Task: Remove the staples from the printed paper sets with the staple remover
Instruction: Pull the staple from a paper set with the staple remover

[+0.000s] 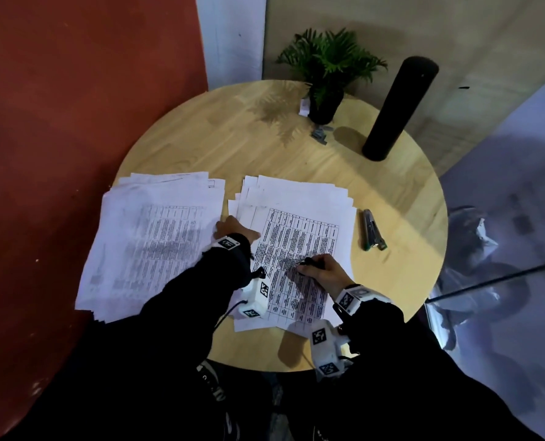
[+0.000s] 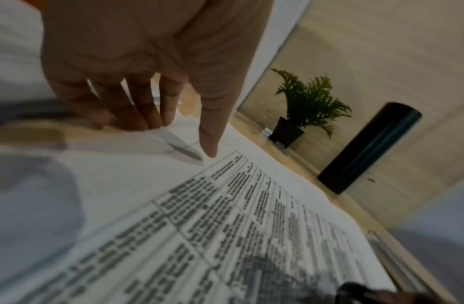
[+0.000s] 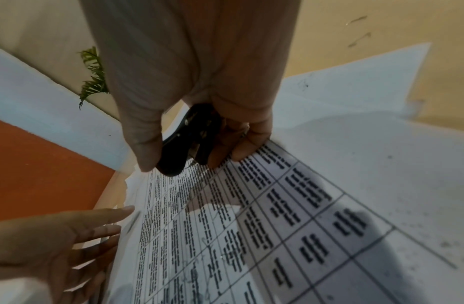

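Note:
Two piles of printed sheets lie on a round wooden table (image 1: 401, 198): a left pile (image 1: 156, 243) and a right pile (image 1: 299, 246) topped by a sheet with a printed grid (image 3: 277, 216). My right hand (image 1: 323, 272) rests on the right pile and grips a black staple remover (image 1: 310, 261) (image 3: 189, 139) between thumb and fingers. My left hand (image 1: 233, 229) lies with straight fingers (image 2: 147, 111) at the left edge of that pile, the thumb (image 2: 212, 131) pointing down onto the paper. No staple is visible.
A grey stapler (image 1: 372, 230) lies on the table right of the papers. At the back stand a small potted plant (image 1: 326, 78), a tall black cylinder (image 1: 398, 109) and some small grey bits (image 1: 320, 135). An orange wall (image 1: 74, 106) is on the left.

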